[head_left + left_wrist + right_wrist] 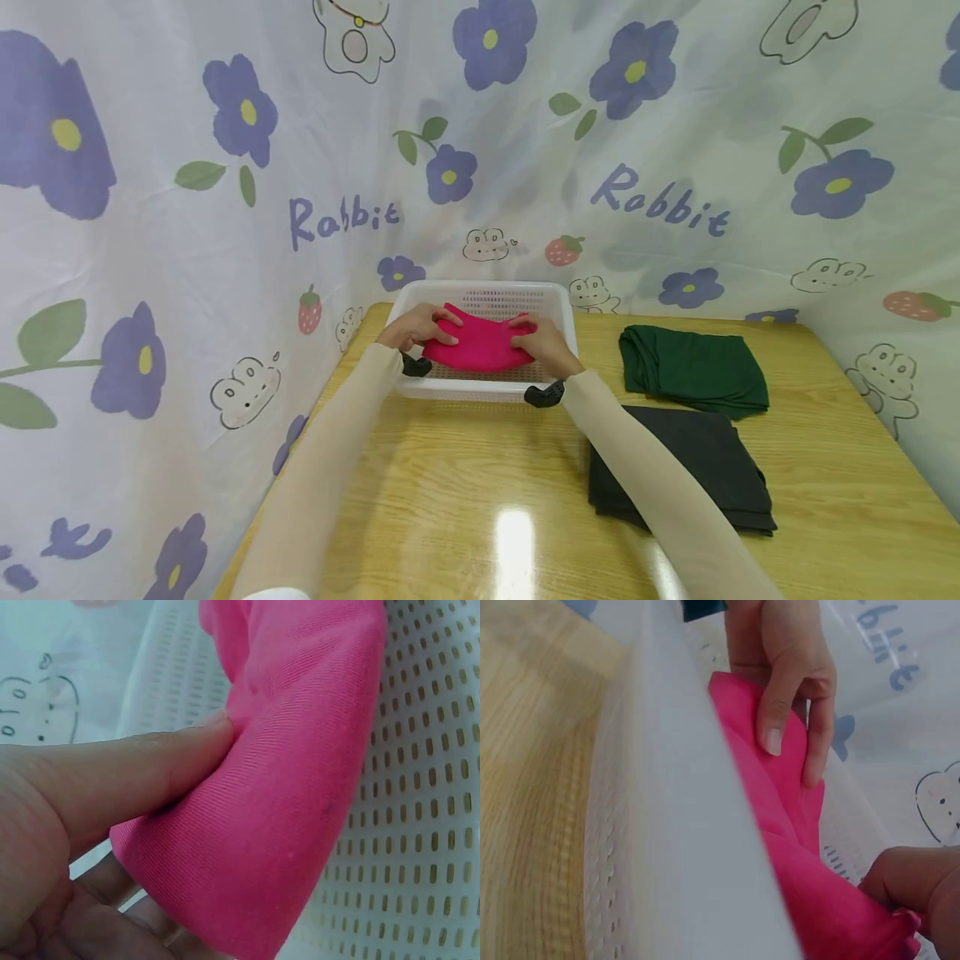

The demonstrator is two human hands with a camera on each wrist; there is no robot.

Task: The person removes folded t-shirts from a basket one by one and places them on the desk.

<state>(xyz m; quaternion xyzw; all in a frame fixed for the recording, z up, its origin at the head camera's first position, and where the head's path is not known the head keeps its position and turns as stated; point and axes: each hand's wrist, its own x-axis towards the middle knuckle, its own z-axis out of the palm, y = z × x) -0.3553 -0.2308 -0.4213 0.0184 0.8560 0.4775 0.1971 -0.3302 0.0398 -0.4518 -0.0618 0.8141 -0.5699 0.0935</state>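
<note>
A bright pink folded cloth point(480, 340) is held by its two ends inside a white plastic basket point(487, 387). My left hand point(422, 327) grips the left end; in the left wrist view its thumb point(150, 769) lies over the pink cloth point(277, 772) and the fingers are underneath. At the other end, my right hand point(546, 343) pinches the cloth, which bunches beside it in the right wrist view. The cloth sags a little between the hands. Whether its underside touches the basket floor, I cannot tell.
To the basket's right lies a folded dark green cloth point(693, 371). Nearer, a folded black cloth point(682, 467) lies partly under my right forearm. The wooden table point(442, 500) meets a printed curtain point(480, 167) behind the basket and along the left.
</note>
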